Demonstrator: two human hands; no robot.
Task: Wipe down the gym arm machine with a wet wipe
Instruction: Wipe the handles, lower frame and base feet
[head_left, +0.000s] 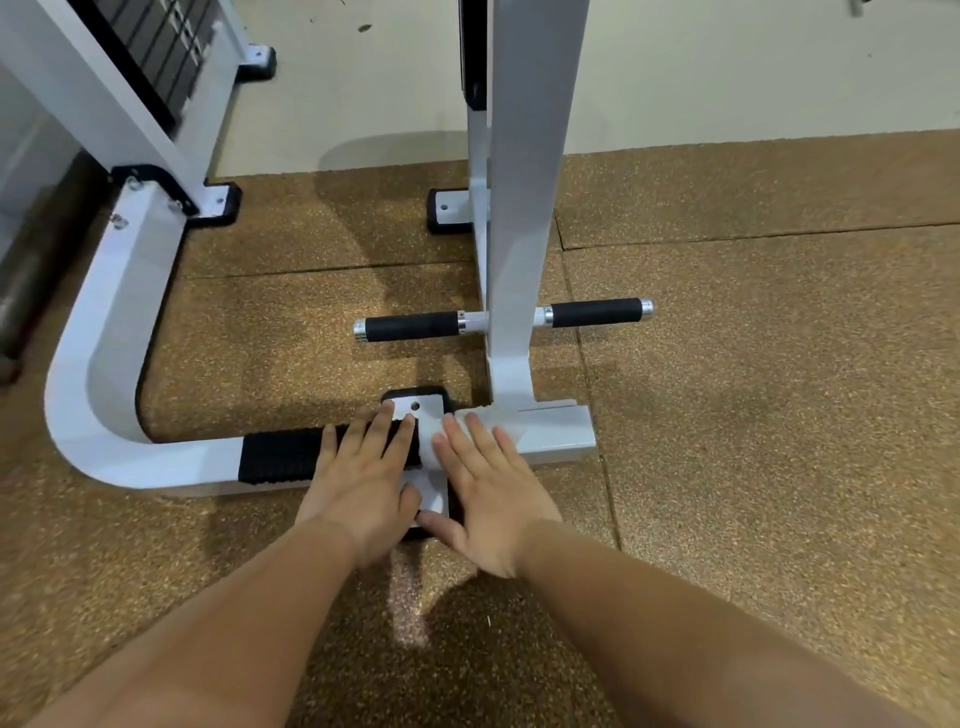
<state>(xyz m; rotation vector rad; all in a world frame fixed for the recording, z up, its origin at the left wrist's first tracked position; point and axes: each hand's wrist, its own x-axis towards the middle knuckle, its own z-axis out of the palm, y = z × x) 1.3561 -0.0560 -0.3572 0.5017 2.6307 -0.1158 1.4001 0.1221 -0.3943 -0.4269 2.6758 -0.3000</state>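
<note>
Hands flat on base bar (550, 431): left hand (358, 483), right hand (488, 499), fingers straight.

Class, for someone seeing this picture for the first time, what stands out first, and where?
The left hand and right hand press flat, side by side, on the white base bar at lower centre. Just behind, a white upright carries a crossbar with two black grips.

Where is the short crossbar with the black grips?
Find the white square steel upright post standing on the brown speckled rubber floor. Low on it crosses a short horizontal rod with two black foam grips. Chrome end caps set it apart from the black ribbed sleeve below.
</note>
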